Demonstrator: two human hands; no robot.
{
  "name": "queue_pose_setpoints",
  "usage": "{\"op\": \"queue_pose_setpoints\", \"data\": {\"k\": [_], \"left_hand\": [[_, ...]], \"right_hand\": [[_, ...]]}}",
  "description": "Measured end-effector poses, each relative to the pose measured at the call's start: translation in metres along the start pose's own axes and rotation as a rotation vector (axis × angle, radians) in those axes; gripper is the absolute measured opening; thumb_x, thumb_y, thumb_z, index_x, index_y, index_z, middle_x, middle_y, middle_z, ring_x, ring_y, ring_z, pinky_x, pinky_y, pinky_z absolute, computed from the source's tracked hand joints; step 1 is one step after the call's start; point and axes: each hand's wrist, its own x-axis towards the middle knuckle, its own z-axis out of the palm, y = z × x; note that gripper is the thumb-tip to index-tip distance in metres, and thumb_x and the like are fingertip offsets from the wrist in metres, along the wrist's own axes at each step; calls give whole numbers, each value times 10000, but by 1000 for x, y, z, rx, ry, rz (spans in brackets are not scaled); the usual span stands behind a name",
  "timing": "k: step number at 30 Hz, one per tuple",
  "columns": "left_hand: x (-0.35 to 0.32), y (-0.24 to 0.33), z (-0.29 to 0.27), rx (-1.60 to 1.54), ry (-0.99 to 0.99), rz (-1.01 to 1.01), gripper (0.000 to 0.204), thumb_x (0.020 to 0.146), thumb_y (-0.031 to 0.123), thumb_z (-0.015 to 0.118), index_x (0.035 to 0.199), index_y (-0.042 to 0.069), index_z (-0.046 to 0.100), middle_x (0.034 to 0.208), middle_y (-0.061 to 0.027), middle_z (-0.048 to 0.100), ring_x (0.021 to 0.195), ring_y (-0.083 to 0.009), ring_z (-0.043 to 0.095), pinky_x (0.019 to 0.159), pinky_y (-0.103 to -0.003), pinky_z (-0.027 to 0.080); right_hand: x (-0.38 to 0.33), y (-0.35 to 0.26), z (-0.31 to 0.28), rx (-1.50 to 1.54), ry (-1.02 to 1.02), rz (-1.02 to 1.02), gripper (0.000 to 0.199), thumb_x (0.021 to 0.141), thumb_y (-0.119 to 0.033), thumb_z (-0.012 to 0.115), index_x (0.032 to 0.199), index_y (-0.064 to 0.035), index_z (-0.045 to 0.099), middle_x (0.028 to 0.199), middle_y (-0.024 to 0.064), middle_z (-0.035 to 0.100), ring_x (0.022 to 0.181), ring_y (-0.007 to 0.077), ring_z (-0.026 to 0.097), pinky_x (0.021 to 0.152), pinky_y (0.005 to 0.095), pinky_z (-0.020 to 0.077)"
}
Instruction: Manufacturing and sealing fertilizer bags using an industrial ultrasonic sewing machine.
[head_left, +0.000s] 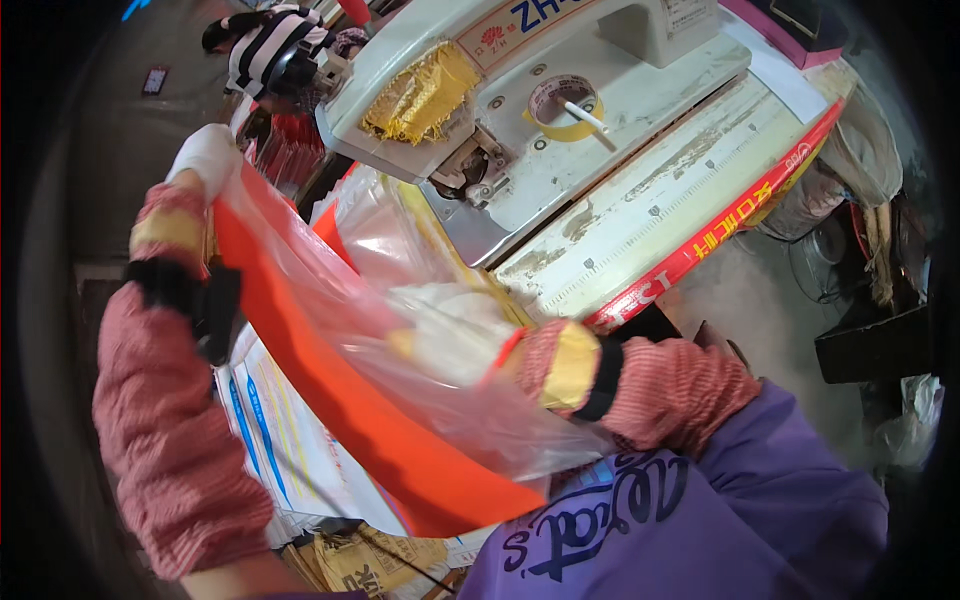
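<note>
My left hand [205,160], in a white glove, is closed on the upper corner of a long orange-red bag [360,410]. A clear plastic liner [480,415] lies along this bag and hangs loosely over it. Lower and to the right, my right hand [455,335], also in a white glove, is closed on the bunched liner; some of its fingers are hidden by plastic. Just beyond both hands stands a grey industrial sewing machine [420,110], with yellow woven cloth [425,90] tied on its head.
A tape roll [563,108] with a white stick through it lies on the machine bed. A pale work ledge [620,210] edged with red strip runs off to the right. White printed sacks [290,430] lie below the orange bag. A person in stripes [275,50] is at the far left.
</note>
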Motion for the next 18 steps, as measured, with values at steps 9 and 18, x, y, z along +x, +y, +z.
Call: {"op": "queue_pose_setpoints", "data": {"k": [9,18], "left_hand": [[-29,143,182,95,441,248,215,802,155,473,985,119,580,880,-111,618,739,-266,628,640,-369,500],[-34,154,169,-318,666,499,215,720,110,547,919,121,626,827,-108,614,788,-313,587,638,-412,469]], "right_hand": [[-109,43,-58,16,8,45,273,768,-186,650,992,-53,568,742,87,587,644,199,589,578,300,470],[-143,78,-48,805,345,886,336,810,-72,593,1145,-41,580,970,104,643,827,142,595,729,245,469]]}}
